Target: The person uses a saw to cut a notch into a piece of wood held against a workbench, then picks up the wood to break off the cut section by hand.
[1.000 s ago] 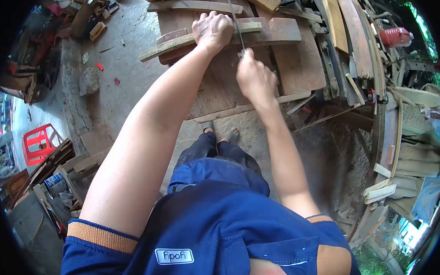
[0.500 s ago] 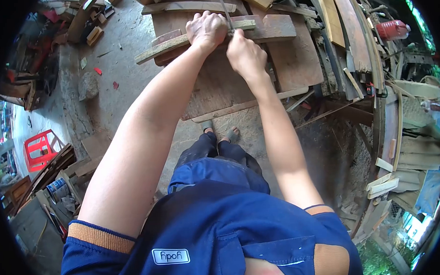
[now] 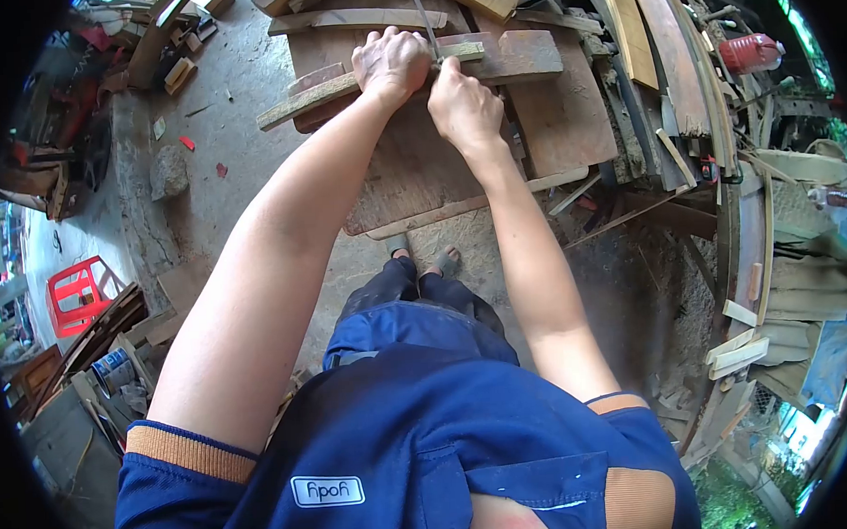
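My left hand (image 3: 393,62) is closed over a narrow strip of wood (image 3: 308,101), pressing it down near its right end. The strip lies across thicker wooden blocks (image 3: 528,54) on a worn wooden bench top (image 3: 411,185). Just right of it, my right hand (image 3: 467,107) is wrapped round the near end of a long thin tool that looks like a hand saw (image 3: 422,9), its blade seen edge-on. The blade runs away from me past the strip's right end; its handle is hidden in my fingers, and I cannot make out its teeth.
Several boards (image 3: 631,33) are stacked along the right, with a red plastic bottle (image 3: 753,53) beyond. A curved wood piece (image 3: 356,20) lies behind the strip. On the left are a stone (image 3: 169,173), a red plastic chair (image 3: 80,294) and a paint can (image 3: 113,370).
The whole view has shifted very slightly left. Both hands keep nearly the same place on the strip and the saw.
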The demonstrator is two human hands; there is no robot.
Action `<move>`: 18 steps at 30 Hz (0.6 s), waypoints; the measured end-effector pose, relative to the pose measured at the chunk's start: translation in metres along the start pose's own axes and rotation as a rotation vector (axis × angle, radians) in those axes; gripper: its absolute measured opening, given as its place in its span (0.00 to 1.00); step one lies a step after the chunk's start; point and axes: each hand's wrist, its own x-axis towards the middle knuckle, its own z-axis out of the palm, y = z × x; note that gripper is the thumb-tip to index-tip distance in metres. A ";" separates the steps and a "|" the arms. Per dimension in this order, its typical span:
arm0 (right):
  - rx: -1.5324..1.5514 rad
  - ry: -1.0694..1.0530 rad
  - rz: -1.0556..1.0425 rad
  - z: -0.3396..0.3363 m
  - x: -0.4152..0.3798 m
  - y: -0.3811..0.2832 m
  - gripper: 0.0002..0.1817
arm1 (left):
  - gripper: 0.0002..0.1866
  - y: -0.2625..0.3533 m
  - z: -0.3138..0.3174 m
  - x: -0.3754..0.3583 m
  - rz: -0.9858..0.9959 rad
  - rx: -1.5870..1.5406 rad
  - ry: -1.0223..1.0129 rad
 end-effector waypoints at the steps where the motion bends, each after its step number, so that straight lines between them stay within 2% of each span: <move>1: -0.001 0.003 -0.003 -0.004 -0.010 0.001 0.10 | 0.21 0.000 -0.002 -0.002 0.011 -0.005 -0.005; 3: -0.048 -0.094 0.029 -0.013 -0.046 0.006 0.10 | 0.21 -0.003 -0.004 -0.001 0.022 0.001 0.002; 6: -0.057 -0.113 0.029 -0.018 -0.065 0.007 0.11 | 0.21 -0.009 0.003 -0.001 0.029 0.007 -0.005; 11: -0.034 -0.042 0.013 -0.007 -0.003 -0.003 0.11 | 0.23 -0.001 -0.004 -0.001 0.007 0.019 0.020; 15: -0.037 -0.091 0.044 -0.016 -0.023 -0.002 0.11 | 0.20 -0.004 0.005 -0.004 0.095 -0.004 0.028; 18: -0.047 -0.150 0.055 -0.020 -0.036 -0.003 0.11 | 0.20 -0.003 0.003 -0.004 0.089 0.015 0.034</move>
